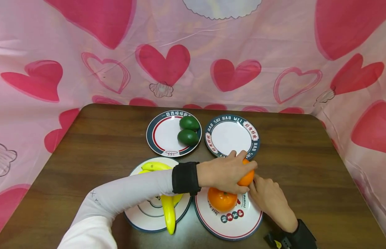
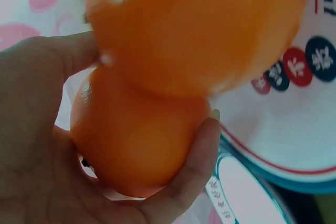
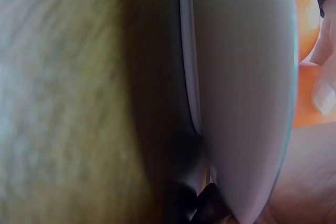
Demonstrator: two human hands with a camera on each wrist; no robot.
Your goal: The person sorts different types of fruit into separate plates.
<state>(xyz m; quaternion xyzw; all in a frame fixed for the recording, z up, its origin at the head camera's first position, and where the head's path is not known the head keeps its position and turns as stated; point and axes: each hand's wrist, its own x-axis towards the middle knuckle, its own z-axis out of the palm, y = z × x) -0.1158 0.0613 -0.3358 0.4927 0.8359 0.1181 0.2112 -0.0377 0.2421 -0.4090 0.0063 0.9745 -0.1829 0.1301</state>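
Observation:
My left hand (image 1: 225,173) reaches across from the left and grips an orange (image 1: 246,177) with its fingers and thumb. In the left wrist view the held orange (image 2: 139,135) sits between thumb and fingers, against a second orange (image 2: 199,30). That second orange (image 1: 222,200) rests on the front right plate (image 1: 233,230), which is white with a red ring. My right hand (image 1: 272,197) holds this plate's right rim. The right wrist view shows the plate (image 3: 247,77) edge-on, skin on its upper side and dark, blurred fingertips below.
Yellow bananas (image 1: 168,214) lie on the front left plate (image 1: 143,221), partly under my left sleeve. Two green avocado-like fruits (image 1: 188,137) are on the back left plate (image 1: 163,138). Another plate (image 1: 231,136) stands back right on the brown table (image 1: 304,166), before a heart-patterned cloth (image 1: 196,34).

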